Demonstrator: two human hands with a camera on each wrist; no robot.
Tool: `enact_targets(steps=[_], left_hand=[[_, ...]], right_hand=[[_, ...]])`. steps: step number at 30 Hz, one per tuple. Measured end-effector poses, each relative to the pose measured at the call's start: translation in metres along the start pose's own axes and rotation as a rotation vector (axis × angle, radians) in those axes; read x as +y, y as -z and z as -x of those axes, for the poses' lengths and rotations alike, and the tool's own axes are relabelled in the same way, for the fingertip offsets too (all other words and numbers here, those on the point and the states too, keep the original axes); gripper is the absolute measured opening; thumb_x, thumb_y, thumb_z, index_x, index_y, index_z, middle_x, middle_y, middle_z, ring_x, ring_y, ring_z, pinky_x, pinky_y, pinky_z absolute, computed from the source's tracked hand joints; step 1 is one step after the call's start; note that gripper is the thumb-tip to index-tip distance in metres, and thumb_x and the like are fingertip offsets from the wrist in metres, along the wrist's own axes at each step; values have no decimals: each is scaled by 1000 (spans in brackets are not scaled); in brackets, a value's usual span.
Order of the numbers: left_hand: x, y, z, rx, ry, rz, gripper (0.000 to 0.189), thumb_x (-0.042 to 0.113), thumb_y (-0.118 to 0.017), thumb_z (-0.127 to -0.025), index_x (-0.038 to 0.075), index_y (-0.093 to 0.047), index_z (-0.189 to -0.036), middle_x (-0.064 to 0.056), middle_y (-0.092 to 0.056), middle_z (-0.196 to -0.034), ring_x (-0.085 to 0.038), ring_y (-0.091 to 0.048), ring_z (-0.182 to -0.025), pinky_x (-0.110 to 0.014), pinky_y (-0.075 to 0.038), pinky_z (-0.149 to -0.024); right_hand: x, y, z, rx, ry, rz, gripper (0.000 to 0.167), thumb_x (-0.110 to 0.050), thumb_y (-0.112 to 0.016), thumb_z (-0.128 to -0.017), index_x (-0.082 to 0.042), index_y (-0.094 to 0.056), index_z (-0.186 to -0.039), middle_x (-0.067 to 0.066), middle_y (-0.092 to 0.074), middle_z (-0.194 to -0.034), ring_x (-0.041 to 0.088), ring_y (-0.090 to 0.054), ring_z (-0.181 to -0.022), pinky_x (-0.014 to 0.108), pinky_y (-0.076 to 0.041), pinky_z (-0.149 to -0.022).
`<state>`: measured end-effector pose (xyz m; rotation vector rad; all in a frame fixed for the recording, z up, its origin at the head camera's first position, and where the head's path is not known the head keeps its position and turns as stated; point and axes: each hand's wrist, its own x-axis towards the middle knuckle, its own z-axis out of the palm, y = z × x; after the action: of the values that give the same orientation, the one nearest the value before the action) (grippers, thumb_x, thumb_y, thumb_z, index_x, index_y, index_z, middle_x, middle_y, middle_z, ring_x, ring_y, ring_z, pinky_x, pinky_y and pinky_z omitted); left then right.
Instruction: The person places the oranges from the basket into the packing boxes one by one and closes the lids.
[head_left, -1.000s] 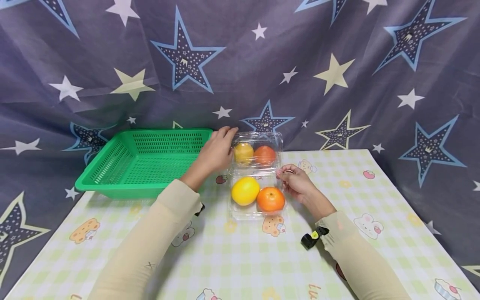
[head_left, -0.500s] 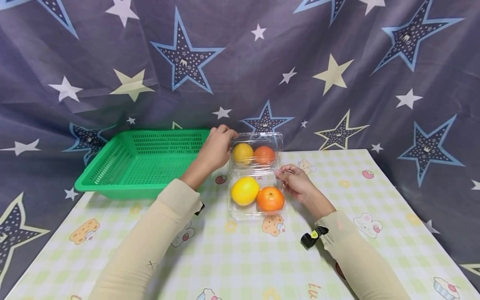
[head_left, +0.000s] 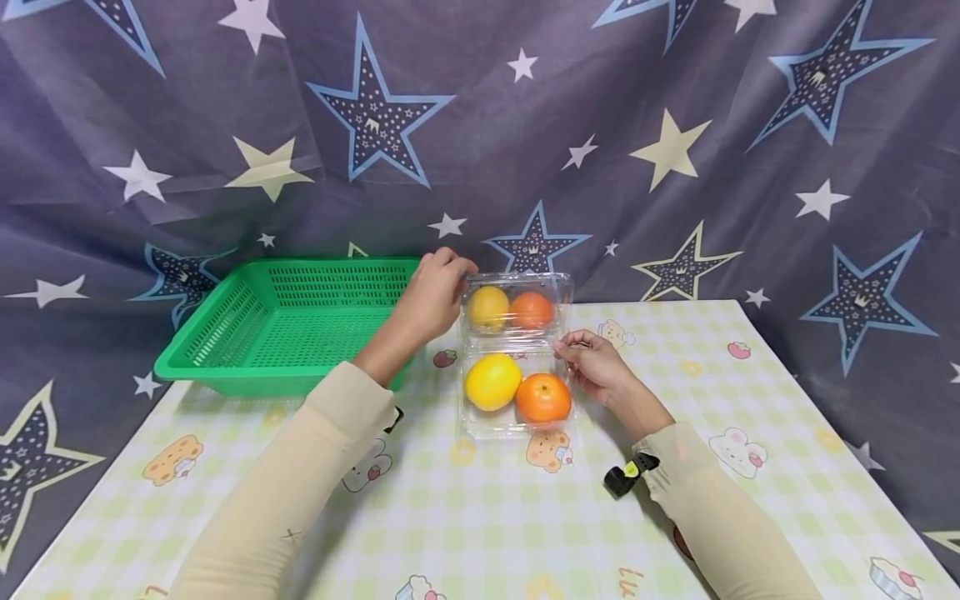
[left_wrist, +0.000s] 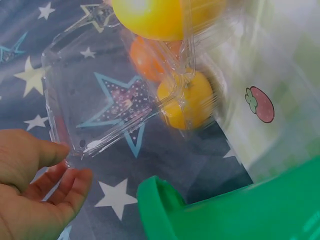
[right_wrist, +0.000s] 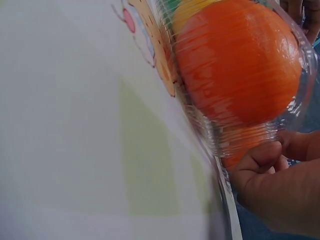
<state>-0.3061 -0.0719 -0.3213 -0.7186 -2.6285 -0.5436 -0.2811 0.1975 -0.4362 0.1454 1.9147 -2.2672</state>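
A clear plastic clamshell box (head_left: 491, 428) stands with its lid (left_wrist: 67, 85) raised. A lemon (head_left: 492, 382) and a mandarin-like orange fruit (head_left: 543, 398) lie in its near half. Duller yellow (head_left: 489, 308) and orange (head_left: 532, 311) fruits show through the plastic at the back; their exact place I cannot tell. With thumb and fingers, my left hand (head_left: 429, 296) pinches the lid's far left corner. At the box's right side, near the hinge, my right hand (head_left: 597, 368) pinches the plastic edge. The right wrist view has the orange fruit (right_wrist: 240, 62) close beside that hand.
To the left stands a green perforated plastic basket (head_left: 277, 385), its right rim near my left forearm. The table has a checked, printed cloth (head_left: 480, 517). A dark curtain with stars (head_left: 480, 125) hangs right behind the table's back edge.
The lid's top edge has come slightly lower and towards me, with my left hand still on its corner. My right hand has stayed at the box's side.
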Motion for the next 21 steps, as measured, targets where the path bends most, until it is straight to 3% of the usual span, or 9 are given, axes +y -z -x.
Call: enact_targets(steps=[6, 11, 15, 21], left_hand=[[0, 3, 9, 29, -52, 21, 22, 0, -61, -99, 4, -72, -117, -12, -60, -107, -30, -53, -98, -41, -47, -90], [1, 4, 18, 74, -123, 62, 19, 0, -62, -98, 4, -73, -113, -12, -61, -105, -30, -55, -96, -42, -48, -87], [3, 4, 25, 114, -193, 80, 19, -4, -63, -96, 3, -74, -110, -12, -62, -101, -30, -54, -91, -40, -47, -82], [6, 4, 36, 131, -257, 100, 19, -6, -64, -94, 1, -74, -109, -12, -64, -99, -30, -55, -91, -40, -47, -83]], right_hand=[[-1, 1, -1, 8, -8, 35, 8, -6, -60, -102, -3, -53, -105, 1, -63, -85, 9, -46, -63, 19, -39, -55], [-5, 3, -1, -16, 0, 137, 11, -8, -60, -103, -1, -53, -109, 3, -62, -90, 11, -50, -67, 22, -45, -59], [-12, 10, 0, -64, 44, 278, 15, -7, -59, -102, 3, -53, -112, 7, -59, -93, 13, -55, -74, 24, -53, -67], [-29, 18, 8, -105, 190, 565, 21, -10, -62, -101, 6, -57, -114, 14, -59, -94, 21, -58, -77, 29, -55, -69]])
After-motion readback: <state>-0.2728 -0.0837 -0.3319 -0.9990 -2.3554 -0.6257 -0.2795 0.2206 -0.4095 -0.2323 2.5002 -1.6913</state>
